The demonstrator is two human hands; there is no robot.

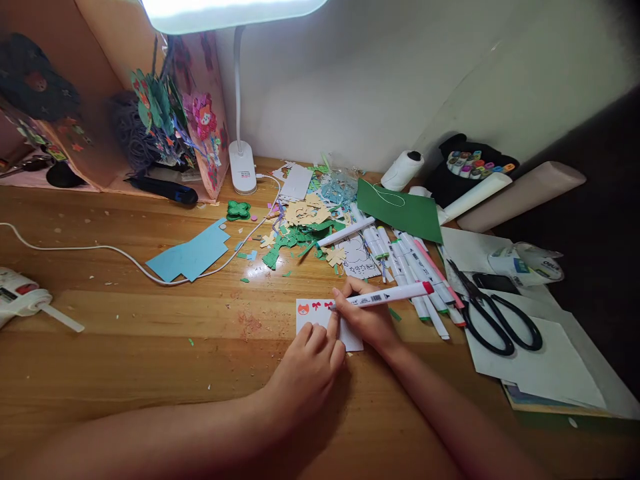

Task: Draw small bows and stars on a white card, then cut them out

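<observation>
A small white card (304, 321) lies on the wooden table, with an orange animal face and two red bows drawn along its top. My left hand (315, 353) rests on the card's lower part, fingers mostly curled and the index finger pressing near the second bow, holding it down. In my right hand (367, 317) is a white marker (387, 294) with a red end, gripped like a pen. Its tip meets the card beside the second bow, close to my left fingertip. Part of the card is hidden beneath both hands.
Paper scraps (305, 223) and several markers (415, 267) lie behind the card. Black scissors (495, 313) rest on white sheets at right. A blue paper piece (193, 253), a lamp (243, 167) and a glue gun (23, 297) are toward the left.
</observation>
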